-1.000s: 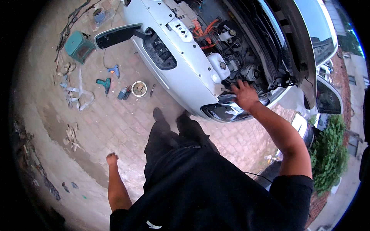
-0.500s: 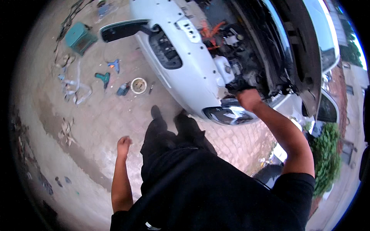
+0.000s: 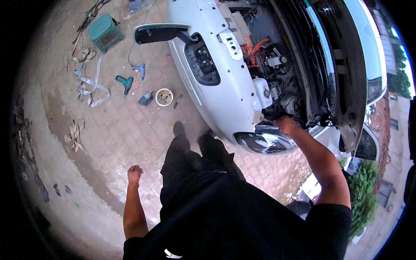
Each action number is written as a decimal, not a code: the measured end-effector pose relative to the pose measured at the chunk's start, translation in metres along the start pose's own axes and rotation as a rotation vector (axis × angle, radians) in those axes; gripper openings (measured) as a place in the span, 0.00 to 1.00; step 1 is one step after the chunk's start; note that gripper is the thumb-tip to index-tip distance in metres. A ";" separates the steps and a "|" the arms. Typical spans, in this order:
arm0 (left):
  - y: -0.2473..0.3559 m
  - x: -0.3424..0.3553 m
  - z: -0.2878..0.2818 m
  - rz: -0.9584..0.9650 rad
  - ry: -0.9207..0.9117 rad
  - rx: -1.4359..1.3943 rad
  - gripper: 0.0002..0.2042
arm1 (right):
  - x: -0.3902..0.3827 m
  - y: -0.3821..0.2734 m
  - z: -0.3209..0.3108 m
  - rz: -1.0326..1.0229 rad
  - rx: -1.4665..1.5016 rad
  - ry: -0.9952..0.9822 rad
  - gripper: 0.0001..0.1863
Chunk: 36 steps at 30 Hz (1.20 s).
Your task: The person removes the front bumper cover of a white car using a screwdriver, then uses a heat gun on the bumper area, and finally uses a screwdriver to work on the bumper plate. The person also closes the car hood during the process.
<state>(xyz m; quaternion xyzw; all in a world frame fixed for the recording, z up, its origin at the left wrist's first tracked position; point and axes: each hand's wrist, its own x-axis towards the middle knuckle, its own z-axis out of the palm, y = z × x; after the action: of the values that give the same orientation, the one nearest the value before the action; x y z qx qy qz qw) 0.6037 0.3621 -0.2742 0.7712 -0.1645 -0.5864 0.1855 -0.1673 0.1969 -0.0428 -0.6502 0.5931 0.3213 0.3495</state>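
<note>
At the front corner of a white car [image 3: 208,86], my right hand [image 3: 287,125] reaches over the upper edge of the headlight [image 3: 265,142]. Its fingers look curled in, and whatever they grip is hidden beside dark parts of the engine bay. A white fluid tank [image 3: 262,92] with a cap sits close to that hand. My left hand [image 3: 134,174] hangs low at my side, fingers loosely curled, with nothing seen in it. It is apart from the car.
The raised hood [image 3: 346,73] stands beyond the bay; orange cables [image 3: 253,48] run inside. A charging flap [image 3: 160,34] sticks out from the nose. On the paving lie a green drill [image 3: 125,83], a blue glue gun [image 3: 139,70], another power tool [image 3: 146,99], a tub [image 3: 164,97], straps [image 3: 93,86] and a stool [image 3: 105,32].
The whole view has shifted, so the car and floor items sit farther right and mostly lower. My right hand stays by the headlight's upper edge. My left hand still hangs, curled.
</note>
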 end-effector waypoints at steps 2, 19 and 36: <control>-0.005 -0.006 -0.011 -0.065 0.030 0.003 0.09 | -0.005 -0.047 -0.033 0.604 0.504 -0.002 0.15; 0.050 0.002 0.010 0.032 -0.090 0.009 0.09 | 0.001 -0.062 -0.064 0.401 -0.343 -0.005 0.16; 0.127 0.018 0.031 0.065 -0.133 -0.041 0.12 | 0.045 -0.097 -0.118 0.012 -0.552 0.379 0.11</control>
<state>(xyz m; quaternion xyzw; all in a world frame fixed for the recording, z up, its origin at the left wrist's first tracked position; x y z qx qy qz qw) 0.5734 0.2395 -0.2362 0.7207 -0.1892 -0.6334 0.2088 -0.0664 0.0785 -0.0078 -0.7649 0.5421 0.3454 0.0417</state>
